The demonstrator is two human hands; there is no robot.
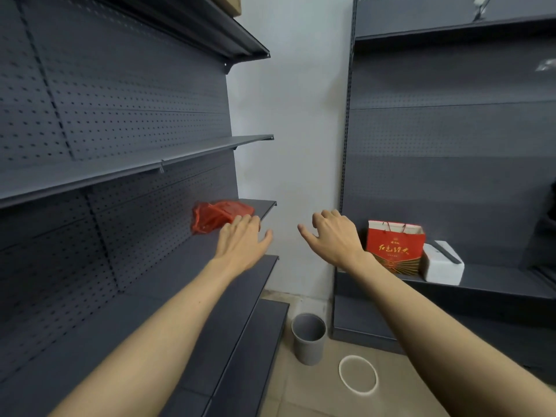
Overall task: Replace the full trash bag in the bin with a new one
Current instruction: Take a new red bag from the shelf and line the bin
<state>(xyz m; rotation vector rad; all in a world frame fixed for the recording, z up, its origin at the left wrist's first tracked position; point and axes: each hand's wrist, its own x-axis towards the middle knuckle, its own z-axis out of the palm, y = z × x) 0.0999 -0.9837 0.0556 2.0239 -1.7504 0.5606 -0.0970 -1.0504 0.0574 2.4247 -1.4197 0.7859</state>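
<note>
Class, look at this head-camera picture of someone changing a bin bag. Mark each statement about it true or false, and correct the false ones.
1. The grey bin stands on the floor with no bag in it. True.
2. The left hand reaches towards the red plastic bag on a shelf. True.
3. The right hand holds the white ring. False: the ring lies on the floor and the hand is empty.
4. The red gift bag sits inside the bin. False: it stands on the right-hand shelf beside a white box.

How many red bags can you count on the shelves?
2. A crumpled red plastic bag lies on the left shelf, by the left hand. A red paper gift bag stands on the right shelf beside a white box.
</note>
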